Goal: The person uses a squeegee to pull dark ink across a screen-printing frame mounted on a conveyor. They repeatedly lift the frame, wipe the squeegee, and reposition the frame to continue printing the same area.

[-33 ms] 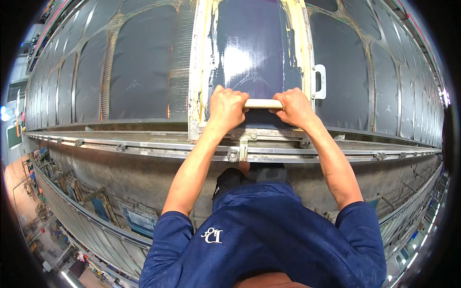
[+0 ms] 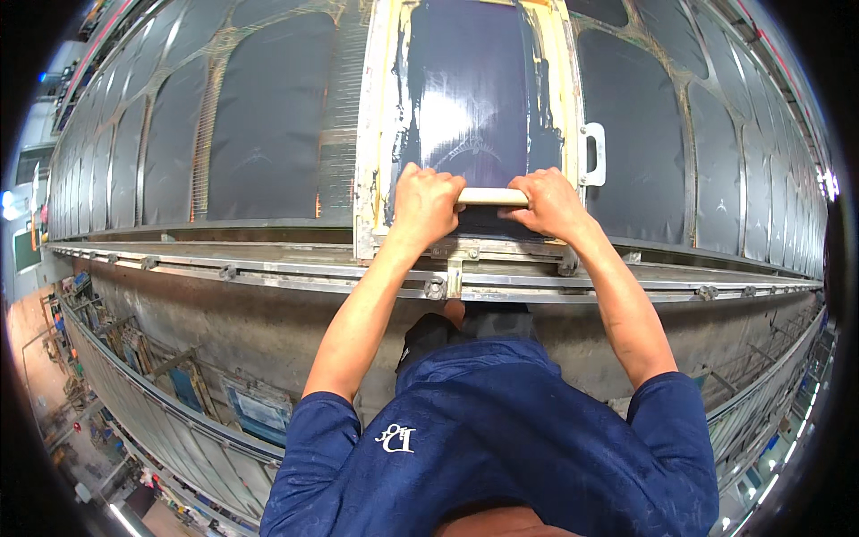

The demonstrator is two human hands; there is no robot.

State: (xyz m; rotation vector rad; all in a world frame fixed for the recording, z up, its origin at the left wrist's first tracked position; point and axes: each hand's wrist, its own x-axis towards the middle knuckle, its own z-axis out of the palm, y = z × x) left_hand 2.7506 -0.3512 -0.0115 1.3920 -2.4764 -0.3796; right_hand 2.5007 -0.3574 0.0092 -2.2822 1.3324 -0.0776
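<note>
My left hand (image 2: pixel 428 204) is closed round one end of a pale squeegee bar (image 2: pixel 492 196). My right hand (image 2: pixel 548 202) grips the other end, fingers curled over it. The bar lies crosswise at the near end of a printing screen (image 2: pixel 483 98), whose mesh looks dark and glossy. Dark ink streaks run along both sides of the mesh, beside yellowed borders. Around it is a light-coloured frame (image 2: pixel 366 179) resting at the table's near edge. Below the bar, its lower edge is hard to make out. A white handle (image 2: pixel 593 154) sticks out on the frame's right side.
Dark fabric pieces (image 2: pixel 268 116) lie in rows on the long table, left and right of the screen. A metal rail (image 2: pixel 313 273) with several knobs follows the near edge. Behind me, a second long table (image 2: pixel 197 430) holds frames underneath, across a concrete aisle (image 2: pixel 268 327).
</note>
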